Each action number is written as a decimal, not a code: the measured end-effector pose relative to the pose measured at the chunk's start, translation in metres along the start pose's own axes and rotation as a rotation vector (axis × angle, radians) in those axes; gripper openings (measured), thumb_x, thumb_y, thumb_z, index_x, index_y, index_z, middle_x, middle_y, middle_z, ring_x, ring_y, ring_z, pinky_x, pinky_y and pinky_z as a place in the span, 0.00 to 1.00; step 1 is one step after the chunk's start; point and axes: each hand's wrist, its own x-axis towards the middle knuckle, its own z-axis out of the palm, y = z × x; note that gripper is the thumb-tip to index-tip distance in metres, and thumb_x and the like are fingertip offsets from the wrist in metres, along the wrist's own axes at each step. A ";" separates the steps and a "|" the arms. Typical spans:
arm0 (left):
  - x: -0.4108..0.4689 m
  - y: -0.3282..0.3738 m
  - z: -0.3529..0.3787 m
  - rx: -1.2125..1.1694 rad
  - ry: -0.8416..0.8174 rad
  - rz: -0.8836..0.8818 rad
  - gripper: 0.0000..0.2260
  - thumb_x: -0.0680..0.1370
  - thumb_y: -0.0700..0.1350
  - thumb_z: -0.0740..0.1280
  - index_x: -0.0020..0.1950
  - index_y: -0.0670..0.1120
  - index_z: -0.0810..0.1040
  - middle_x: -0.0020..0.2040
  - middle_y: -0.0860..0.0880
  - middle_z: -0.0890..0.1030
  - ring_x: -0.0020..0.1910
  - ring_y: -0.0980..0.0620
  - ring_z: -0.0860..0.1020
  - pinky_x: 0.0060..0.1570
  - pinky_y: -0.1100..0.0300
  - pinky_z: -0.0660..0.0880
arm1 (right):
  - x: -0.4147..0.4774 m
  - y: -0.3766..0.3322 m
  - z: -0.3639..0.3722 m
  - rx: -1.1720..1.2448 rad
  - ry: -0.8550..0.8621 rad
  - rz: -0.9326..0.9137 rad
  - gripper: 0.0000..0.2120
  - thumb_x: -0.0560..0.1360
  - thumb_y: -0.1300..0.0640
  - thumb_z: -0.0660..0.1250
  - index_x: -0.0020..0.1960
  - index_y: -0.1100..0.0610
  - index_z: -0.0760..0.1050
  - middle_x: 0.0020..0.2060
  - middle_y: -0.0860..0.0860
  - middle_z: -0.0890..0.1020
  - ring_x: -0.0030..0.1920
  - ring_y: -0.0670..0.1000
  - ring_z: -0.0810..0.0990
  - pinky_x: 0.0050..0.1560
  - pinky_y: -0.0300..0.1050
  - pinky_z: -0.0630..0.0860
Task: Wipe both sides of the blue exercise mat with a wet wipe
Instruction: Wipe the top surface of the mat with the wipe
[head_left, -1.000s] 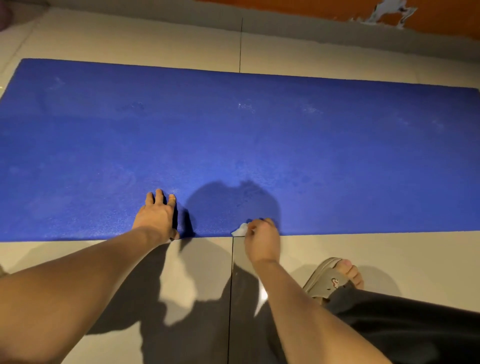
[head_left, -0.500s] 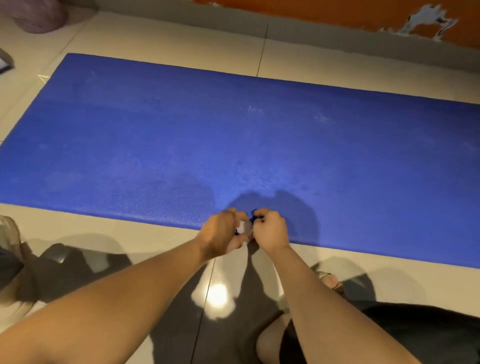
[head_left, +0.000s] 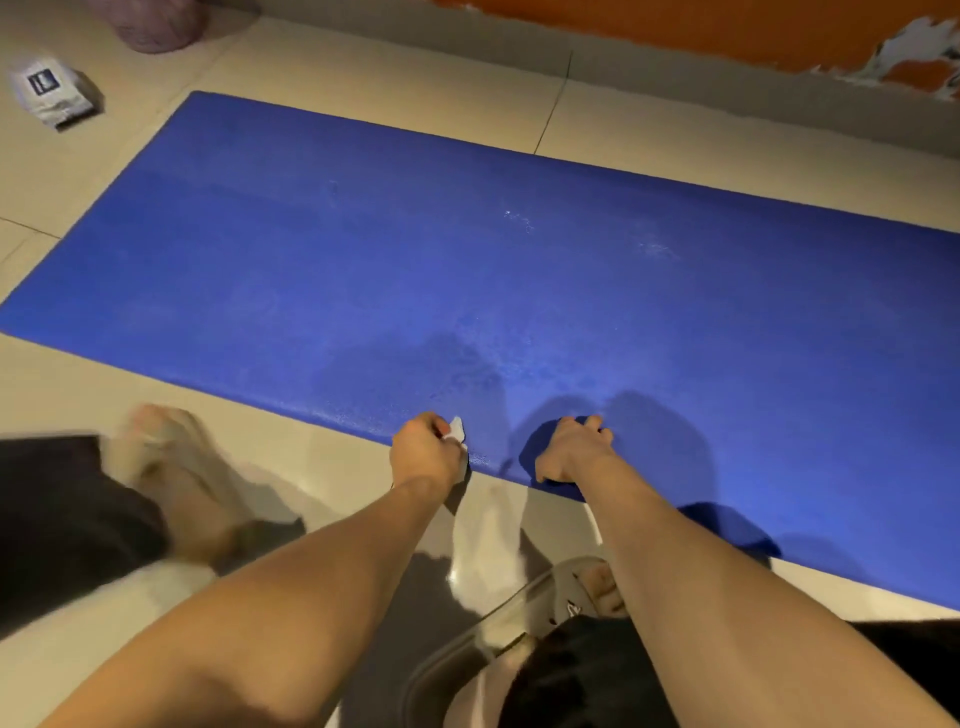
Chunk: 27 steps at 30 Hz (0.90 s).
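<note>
Left hand (head_left: 425, 453) round wipe (head_left: 457, 429), seemingly.

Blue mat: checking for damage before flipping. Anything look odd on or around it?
Whitish scuffs mark the blue mat toward its far side. Behind, paint is flaking off the orange wall. Right hand on the mat's edge, left hand pinching the wet wipe: ordinary.

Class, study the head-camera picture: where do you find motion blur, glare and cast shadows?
Head view: motion blur smears the sandalled left foot; head view: a bright glare patch shines on the floor tile; head view: dark shadows fall on the blue exercise mat along its near edge.
</note>
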 end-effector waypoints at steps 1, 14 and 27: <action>0.001 -0.002 0.003 0.033 -0.002 0.022 0.08 0.79 0.48 0.68 0.43 0.46 0.79 0.36 0.50 0.79 0.39 0.43 0.77 0.41 0.59 0.70 | 0.003 -0.001 -0.001 -0.037 -0.020 0.007 0.46 0.73 0.54 0.70 0.81 0.61 0.45 0.76 0.62 0.49 0.76 0.66 0.51 0.70 0.55 0.67; -0.063 0.010 0.052 0.144 -0.318 0.418 0.06 0.75 0.39 0.64 0.41 0.48 0.76 0.48 0.44 0.79 0.48 0.43 0.78 0.44 0.52 0.71 | -0.007 0.002 -0.030 -0.491 -0.164 -0.066 0.32 0.81 0.56 0.64 0.80 0.60 0.54 0.79 0.60 0.52 0.76 0.63 0.58 0.70 0.57 0.67; 0.001 -0.019 -0.001 0.215 0.054 0.234 0.08 0.78 0.39 0.65 0.54 0.42 0.82 0.55 0.41 0.78 0.50 0.38 0.79 0.52 0.51 0.74 | 0.014 0.058 -0.033 -0.156 0.018 -0.312 0.38 0.75 0.50 0.71 0.81 0.47 0.58 0.75 0.56 0.59 0.75 0.61 0.62 0.70 0.54 0.69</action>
